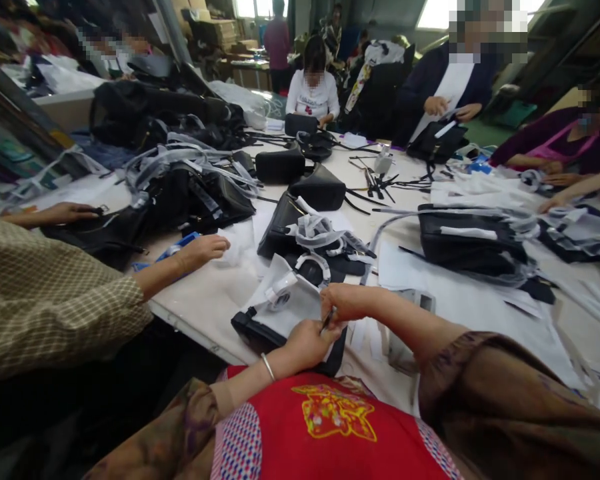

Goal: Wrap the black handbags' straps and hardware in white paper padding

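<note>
A black handbag wrapped partly in white paper lies at the near table edge in front of me. My left hand is closed on the bag's near edge, a bangle on its wrist. My right hand is closed just above it, pinching a small dark strap or tool that I cannot make out. The two hands almost touch.
A co-worker's hands at my left rest by black bags. More black bags, plastic-wrapped straps and scissors cover the white table. Several people work along the far and right sides.
</note>
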Available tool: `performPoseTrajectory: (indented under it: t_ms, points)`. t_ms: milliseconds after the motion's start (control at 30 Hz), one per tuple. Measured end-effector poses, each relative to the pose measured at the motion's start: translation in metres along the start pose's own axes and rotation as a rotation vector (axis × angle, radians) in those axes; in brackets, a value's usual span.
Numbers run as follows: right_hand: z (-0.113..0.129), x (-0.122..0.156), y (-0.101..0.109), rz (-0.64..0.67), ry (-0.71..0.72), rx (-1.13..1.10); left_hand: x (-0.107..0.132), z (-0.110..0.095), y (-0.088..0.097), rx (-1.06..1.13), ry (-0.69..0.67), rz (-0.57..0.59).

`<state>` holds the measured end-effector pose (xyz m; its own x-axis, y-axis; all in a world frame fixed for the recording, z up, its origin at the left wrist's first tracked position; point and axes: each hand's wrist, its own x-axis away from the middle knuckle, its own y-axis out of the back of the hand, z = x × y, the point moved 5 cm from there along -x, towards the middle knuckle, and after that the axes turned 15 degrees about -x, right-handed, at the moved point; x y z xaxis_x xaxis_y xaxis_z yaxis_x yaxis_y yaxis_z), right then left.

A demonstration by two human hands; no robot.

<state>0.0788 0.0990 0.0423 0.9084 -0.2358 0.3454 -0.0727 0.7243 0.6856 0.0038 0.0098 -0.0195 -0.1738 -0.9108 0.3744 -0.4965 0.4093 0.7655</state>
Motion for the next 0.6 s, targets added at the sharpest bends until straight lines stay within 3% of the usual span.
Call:
performPoseTrajectory:
  t_ms: [100,233,400,600]
  points:
    - [0.0,-0.002,-0.01,0.007,0.094,0.079,-0.001,-0.001,-0.003,-0.065,0.006,0.005]
    - [0.003,0.005,-0.02,-0.121,0.174,0.138,-0.002,-0.002,-0.003,-0.109,-0.005,0.005]
    - [0.005,0.019,-0.031,-0.277,0.169,0.213,-0.001,-0.006,0.002,-0.07,-0.057,0.016]
    - [0.015,0.039,-0.047,-0.51,0.199,0.327,-0.001,-0.007,0.003,-0.117,-0.019,-0.048]
